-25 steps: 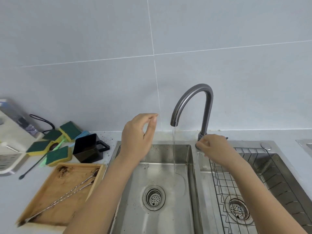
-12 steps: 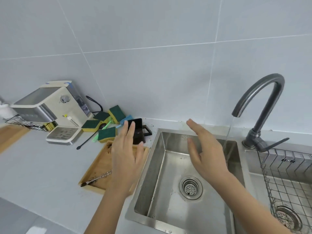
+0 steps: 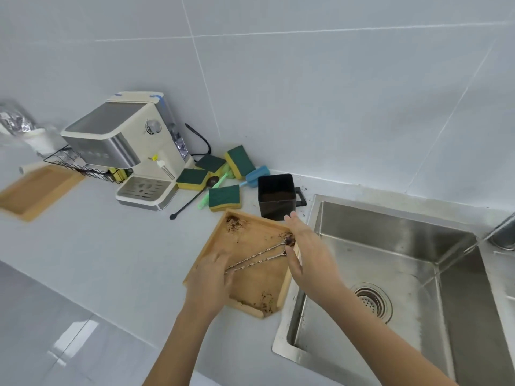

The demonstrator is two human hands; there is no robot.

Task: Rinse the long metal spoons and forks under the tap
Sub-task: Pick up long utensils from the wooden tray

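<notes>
Two long twisted metal utensils (image 3: 259, 256) lie on a dirty wooden tray (image 3: 250, 291) left of the sink. Their heads, caked with brown grounds, point toward the sink. My left hand (image 3: 211, 280) covers the handle ends, fingers curled onto them. My right hand (image 3: 306, 252) is held flat with fingers apart beside the heads, at the tray's right rim, holding nothing. Only the base of the tap (image 3: 503, 236) shows at the right edge, and a thin stream of water (image 3: 457, 254) falls into the steel sink (image 3: 390, 227).
A black container (image 3: 276, 197) stands behind the tray. Several green-and-yellow sponges (image 3: 224, 197), a blue brush and a black long spoon (image 3: 192, 200) lie near the wall. A coffee machine (image 3: 125, 146), a wire rack and a second wooden tray (image 3: 36, 190) sit further left.
The view swung left from the tap to the tray. My right hand left the tap handle and both hands came down onto the utensils in the tray. Water keeps running.
</notes>
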